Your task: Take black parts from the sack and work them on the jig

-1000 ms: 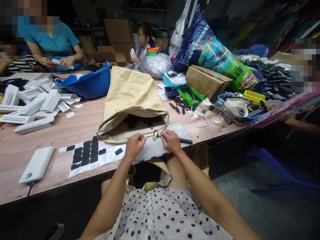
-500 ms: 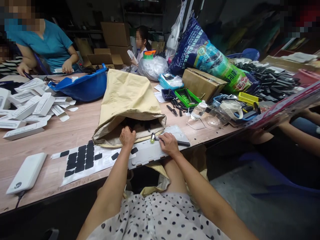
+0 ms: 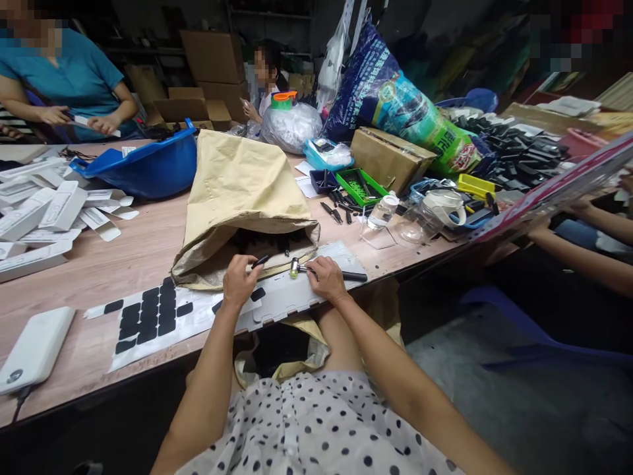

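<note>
My left hand (image 3: 239, 282) is closed on a small black piece (image 3: 260, 261), which points right from the fingertips in front of the sack's mouth. In my right hand (image 3: 326, 277) is a small hammer (image 3: 354, 276); its yellowish head (image 3: 295, 268) sticks out to the left, low over a grey board (image 3: 281, 298). Behind both hands a beige sack (image 3: 242, 175) lies with its opening towards me and dark pieces inside. A white sheet with black rounded stickers (image 3: 148, 313) lies left of the board, partly under my left wrist.
White boxes (image 3: 62, 204) and a blue basin (image 3: 143, 165) are at the left. A white power bank (image 3: 37, 349) sits near the front edge. To the right are a green tray (image 3: 361, 187), a bottle (image 3: 382, 211) and a clear jug (image 3: 432, 218). Other people work around the table.
My left hand has come back from the sack's mouth, with a small black piece showing in its fingers. My right hand stays on the hammer. The view has shifted slightly.
</note>
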Motion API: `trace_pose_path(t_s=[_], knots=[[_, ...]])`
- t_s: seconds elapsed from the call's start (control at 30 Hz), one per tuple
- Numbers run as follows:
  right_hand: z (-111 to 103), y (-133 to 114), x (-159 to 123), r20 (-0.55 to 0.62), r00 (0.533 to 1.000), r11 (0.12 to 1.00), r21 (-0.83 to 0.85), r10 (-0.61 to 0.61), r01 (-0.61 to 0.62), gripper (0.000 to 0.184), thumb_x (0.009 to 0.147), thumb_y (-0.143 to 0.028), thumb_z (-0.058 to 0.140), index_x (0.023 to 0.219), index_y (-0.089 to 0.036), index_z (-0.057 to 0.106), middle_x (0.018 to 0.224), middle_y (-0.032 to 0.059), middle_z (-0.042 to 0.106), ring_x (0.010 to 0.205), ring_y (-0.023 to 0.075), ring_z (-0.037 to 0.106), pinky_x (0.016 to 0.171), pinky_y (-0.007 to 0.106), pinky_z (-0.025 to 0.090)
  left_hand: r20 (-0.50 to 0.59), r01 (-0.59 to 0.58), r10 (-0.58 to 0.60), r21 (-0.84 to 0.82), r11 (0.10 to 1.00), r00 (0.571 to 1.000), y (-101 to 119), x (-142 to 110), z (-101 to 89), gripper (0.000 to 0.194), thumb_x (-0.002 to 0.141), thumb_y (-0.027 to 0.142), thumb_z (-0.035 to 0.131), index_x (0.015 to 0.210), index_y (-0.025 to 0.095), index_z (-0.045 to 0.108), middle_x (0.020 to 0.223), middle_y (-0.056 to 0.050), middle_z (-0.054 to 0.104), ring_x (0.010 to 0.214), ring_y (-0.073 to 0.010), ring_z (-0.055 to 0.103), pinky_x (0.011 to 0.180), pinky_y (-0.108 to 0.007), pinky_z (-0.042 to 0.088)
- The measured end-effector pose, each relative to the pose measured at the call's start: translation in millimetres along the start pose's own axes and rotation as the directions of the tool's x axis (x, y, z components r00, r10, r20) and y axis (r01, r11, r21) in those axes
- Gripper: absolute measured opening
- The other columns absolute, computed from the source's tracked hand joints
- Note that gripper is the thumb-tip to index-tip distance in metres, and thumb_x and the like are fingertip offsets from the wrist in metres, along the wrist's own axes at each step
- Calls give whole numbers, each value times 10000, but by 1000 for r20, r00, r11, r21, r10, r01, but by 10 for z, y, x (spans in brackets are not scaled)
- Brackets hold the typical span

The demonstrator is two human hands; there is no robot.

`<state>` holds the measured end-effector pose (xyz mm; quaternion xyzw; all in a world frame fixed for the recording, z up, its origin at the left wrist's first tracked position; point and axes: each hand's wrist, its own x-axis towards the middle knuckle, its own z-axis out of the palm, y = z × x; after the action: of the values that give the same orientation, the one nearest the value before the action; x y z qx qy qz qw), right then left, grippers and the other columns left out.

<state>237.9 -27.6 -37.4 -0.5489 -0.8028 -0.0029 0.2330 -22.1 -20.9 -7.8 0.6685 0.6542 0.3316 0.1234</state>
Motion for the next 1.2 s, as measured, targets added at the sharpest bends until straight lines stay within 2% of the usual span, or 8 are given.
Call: trace_pose_path(t_s=[0.07,0.17,0.43,0.6,0.73,0.83,1.1,1.2], knots=[[-14,-8,2,1,1000,1000,1,5,-5,211,909,-235,559,1046,-240,720,941,77,629,921,238,500,807,328,395,55,-83,86,-42,996,995,-21,-180,-16,113,844,324,609,892,247,677,935,-29,669,857,-208,629,806,-321,494],[-22,-15,2,2,1000,1000,3,12,-12,207,907,-229,562,1042,-243,719,941,77,627,920,239,500,804,329,397,143,-128,133,-40,991,981,10,-349,26,81,843,298,626,876,250,681,911,-32,682,888,-222,615,839,-334,475],[-3,33,7,0,1000,1000,24,18,-18,205,923,-232,555,1033,-248,728,926,75,630,916,234,507,804,328,408,223,-86,81,12,996,971,95,-366,159,125,801,281,682,921,264,716,959,-44,703,968,-258,601,847,-357,442],[-73,-70,-4,-23,997,990,122,68,-65,227,941,-219,516,1034,-238,723,938,69,640,919,222,552,825,324,447,217,-55,60,-30,998,974,36,-355,194,133,781,270,690,909,255,726,924,-33,697,950,-248,608,851,-360,450],[-97,-364,-87,-108,993,956,295,41,-7,301,983,-219,431,1150,-225,682,1016,74,659,967,200,606,882,299,492,186,-57,69,-70,996,980,36,-364,193,127,736,231,709,862,244,723,861,-16,680,878,-220,608,846,-349,467],[-79,-567,-166,-94,995,931,364,24,12,311,993,-226,420,1174,-234,672,999,65,674,947,188,633,884,290,515,180,-34,50,-88,996,982,51,-368,183,118,703,206,711,813,248,715,827,-5,669,840,-213,604,838,-349,478],[-82,-723,-262,-79,997,949,315,6,20,343,992,-211,423,1238,-248,659,1005,78,674,967,201,642,894,304,533,178,-10,26,-91,996,984,71,-356,214,101,690,181,711,764,250,723,791,-1,661,817,-207,601,835,-350,482],[-59,-726,-276,-16,1000,970,243,-17,20,336,979,-203,444,1220,-263,671,963,63,659,895,190,638,825,276,538,171,-15,31,-97,995,985,68,-353,220,106,696,180,709,768,253,731,774,-2,657,806,-208,600,823,-349,483]])
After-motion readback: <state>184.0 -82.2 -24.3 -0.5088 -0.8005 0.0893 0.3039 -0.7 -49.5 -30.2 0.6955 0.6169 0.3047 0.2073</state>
